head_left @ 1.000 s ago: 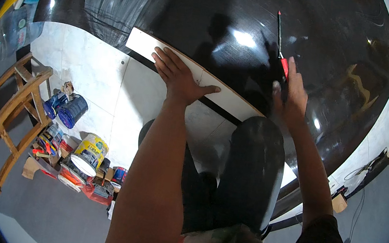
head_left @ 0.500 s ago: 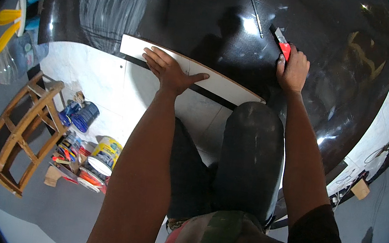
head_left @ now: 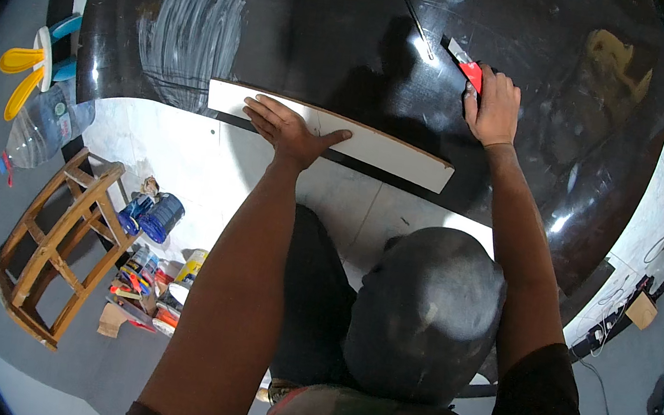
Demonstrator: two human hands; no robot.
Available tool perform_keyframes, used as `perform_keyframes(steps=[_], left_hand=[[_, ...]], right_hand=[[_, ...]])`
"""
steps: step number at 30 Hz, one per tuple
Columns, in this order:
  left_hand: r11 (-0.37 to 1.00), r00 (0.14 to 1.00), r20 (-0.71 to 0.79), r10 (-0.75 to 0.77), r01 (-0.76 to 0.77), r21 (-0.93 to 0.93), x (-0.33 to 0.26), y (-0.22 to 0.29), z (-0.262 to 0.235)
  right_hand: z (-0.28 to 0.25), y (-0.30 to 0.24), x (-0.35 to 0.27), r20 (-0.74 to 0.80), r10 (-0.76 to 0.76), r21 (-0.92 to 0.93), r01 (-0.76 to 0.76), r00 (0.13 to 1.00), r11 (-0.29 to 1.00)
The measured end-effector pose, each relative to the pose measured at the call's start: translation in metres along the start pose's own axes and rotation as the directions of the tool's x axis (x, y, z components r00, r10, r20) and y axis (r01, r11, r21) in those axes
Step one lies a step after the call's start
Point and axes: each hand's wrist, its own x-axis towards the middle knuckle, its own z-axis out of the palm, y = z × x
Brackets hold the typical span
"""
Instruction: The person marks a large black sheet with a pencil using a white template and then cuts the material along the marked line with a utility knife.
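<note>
A long white board strip [head_left: 393, 150] with a brown edge lies along the near side of a large glossy dark sheet [head_left: 312, 31]. Flat on this strip, left of its middle, rests my left hand [head_left: 293, 132], thumb stretched out to the right. My right hand [head_left: 495, 111] is closed round a red utility knife [head_left: 470, 73], beyond the strip's right end and over the dark sheet. The knife's silvery front points to the far left; whether the blade is out I cannot tell. Close to its tip lies a thin dark pencil [head_left: 413, 17].
Pale streaks [head_left: 191, 37] mark the sheet at left, a brownish patch [head_left: 615, 64] at right. Left on the floor are a wooden frame [head_left: 52, 256], blue cans [head_left: 161, 217], a pile of paint tins and tools [head_left: 140, 283], and a clear bottle [head_left: 42, 122]. Cables [head_left: 608, 324] lie right.
My right knee has come up and nearer, away from the strip's right end, which now shows fully. The view has shifted slightly; both hands keep their holds, the knife still over the sheet.
</note>
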Motion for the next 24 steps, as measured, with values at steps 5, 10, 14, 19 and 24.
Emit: perform_keyframes(steps=[5, 10, 14, 19, 24], left_hand=[[0.998, 0.997, 0.059, -0.042, 0.039, 0.045, -0.001, 0.024, -0.012], [0.998, 0.999, 0.033, -0.034, 0.033, 0.045, 0.007, 0.019, -0.005], [0.998, 0.995, -0.090, 0.036, -0.031, 0.056, 0.011, -0.004, 0.010], [0.985, 0.997, -0.045, -0.060, 0.067, 0.159, 0.025, 0.005, 0.029], [0.998, 0.996, -0.080, -0.051, 0.054, 0.032, 0.002, 0.017, -0.001]], right_hand=[[0.001, 0.012, -0.004, -0.088, -0.047, 0.045, 0.051, 0.995, 0.998], [-0.005, -0.026, 0.001, 0.096, 0.042, 0.192, -0.060, 0.995, 0.980], [0.007, -0.163, -0.021, 0.083, -0.274, 0.414, 0.217, 0.958, 0.884], [0.030, -0.205, -0.032, 0.424, 0.007, 0.615, -0.294, 0.906, 0.731], [0.036, -0.199, -0.008, 0.542, -0.097, 0.660, -0.352, 0.835, 0.664]])
